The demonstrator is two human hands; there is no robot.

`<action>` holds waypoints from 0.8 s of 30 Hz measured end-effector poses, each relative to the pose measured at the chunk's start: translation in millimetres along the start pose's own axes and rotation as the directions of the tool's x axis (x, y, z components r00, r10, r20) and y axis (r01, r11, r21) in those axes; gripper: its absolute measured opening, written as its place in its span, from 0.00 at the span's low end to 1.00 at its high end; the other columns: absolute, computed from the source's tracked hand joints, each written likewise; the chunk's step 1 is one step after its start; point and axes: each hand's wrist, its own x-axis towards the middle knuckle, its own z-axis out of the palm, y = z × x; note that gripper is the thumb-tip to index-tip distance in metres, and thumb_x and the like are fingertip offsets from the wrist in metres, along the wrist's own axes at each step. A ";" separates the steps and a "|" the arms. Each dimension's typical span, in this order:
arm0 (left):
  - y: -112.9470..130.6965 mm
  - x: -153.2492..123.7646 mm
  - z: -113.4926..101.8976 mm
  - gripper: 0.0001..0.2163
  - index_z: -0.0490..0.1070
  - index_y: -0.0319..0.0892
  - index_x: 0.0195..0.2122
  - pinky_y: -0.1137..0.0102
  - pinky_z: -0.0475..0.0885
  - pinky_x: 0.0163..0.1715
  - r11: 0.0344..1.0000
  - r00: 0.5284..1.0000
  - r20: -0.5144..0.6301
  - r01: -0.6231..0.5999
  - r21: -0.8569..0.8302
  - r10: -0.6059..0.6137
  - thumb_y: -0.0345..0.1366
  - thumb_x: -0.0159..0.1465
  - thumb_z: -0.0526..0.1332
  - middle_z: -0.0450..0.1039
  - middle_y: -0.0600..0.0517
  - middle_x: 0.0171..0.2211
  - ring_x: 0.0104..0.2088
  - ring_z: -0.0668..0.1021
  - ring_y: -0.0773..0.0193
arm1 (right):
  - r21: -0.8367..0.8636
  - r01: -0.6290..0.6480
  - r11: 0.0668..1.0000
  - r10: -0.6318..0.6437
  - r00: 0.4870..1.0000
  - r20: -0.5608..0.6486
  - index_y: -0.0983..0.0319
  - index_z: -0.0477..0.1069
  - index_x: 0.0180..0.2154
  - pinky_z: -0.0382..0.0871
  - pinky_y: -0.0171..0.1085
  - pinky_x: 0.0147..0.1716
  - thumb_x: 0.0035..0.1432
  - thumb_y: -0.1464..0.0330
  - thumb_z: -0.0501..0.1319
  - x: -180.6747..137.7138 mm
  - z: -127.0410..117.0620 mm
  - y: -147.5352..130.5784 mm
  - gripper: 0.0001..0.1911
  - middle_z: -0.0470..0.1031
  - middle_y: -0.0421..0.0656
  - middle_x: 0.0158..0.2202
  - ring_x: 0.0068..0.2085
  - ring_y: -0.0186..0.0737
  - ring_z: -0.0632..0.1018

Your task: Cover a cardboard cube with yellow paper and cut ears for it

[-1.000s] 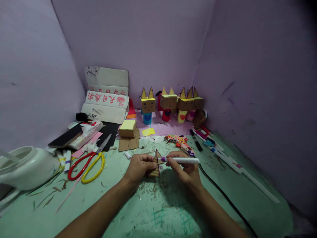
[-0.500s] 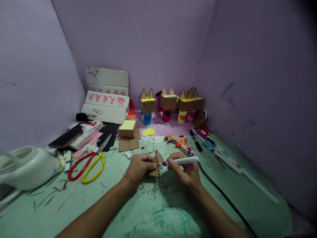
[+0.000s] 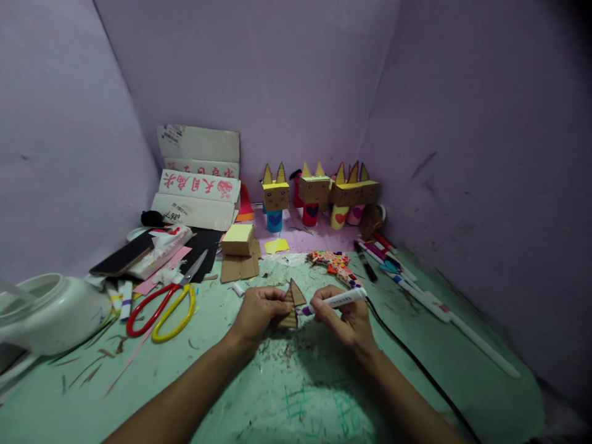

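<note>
Pinched between the thumb and fingers of my left hand (image 3: 261, 314) is a pointed piece of corrugated cardboard (image 3: 289, 314), its tip upward and a dark line along its edge. My right hand (image 3: 345, 320) grips a white marker (image 3: 340, 298) with a purple end, whose tip meets the right edge of the cardboard piece. Behind it a second brown triangle (image 3: 298, 296) shows in part; I cannot tell whether it is held or lying down. A small white cap (image 3: 238, 290) lies beyond my left hand.
Red-and-yellow scissors (image 3: 164, 305) and a white pot (image 3: 60, 314) stand left. At the back are cardboard-headed figures (image 3: 276, 197), with a yellow-topped box (image 3: 237, 240) nearer. Several pens (image 3: 416, 287) and a black cable (image 3: 416, 364) lie right, a patterned piece (image 3: 333, 264) ahead.
The marker has tilted more steeply, and its tip has slid slightly down along the cardboard's edge. My left hand keeps its hold almost unmoved.
</note>
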 end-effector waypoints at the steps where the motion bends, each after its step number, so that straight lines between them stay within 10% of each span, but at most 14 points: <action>1: 0.2 -0.2 0.1 0.06 0.72 0.35 0.17 0.75 0.61 0.17 1.000 1.000 -0.001 0.000 0.000 0.000 0.30 0.37 0.67 0.69 0.54 0.14 0.15 0.68 0.71 | 0.002 -0.009 1.000 0.009 1.000 0.004 0.63 0.69 0.24 0.58 0.32 0.20 0.53 0.61 0.58 -0.4 -0.4 0.7 0.13 0.66 0.38 0.17 0.20 0.34 0.67; 24: 0.0 -0.5 0.0 0.05 0.73 0.35 0.18 0.75 0.61 0.18 1.000 1.000 -0.005 -0.015 0.004 0.015 0.29 0.38 0.67 0.70 0.53 0.14 0.16 0.69 0.72 | 0.033 0.010 0.999 -0.013 0.996 0.092 0.62 0.68 0.21 0.56 0.32 0.17 0.51 0.65 0.57 -0.3 -2.4 -4.9 0.11 0.66 0.38 0.15 0.18 0.32 0.66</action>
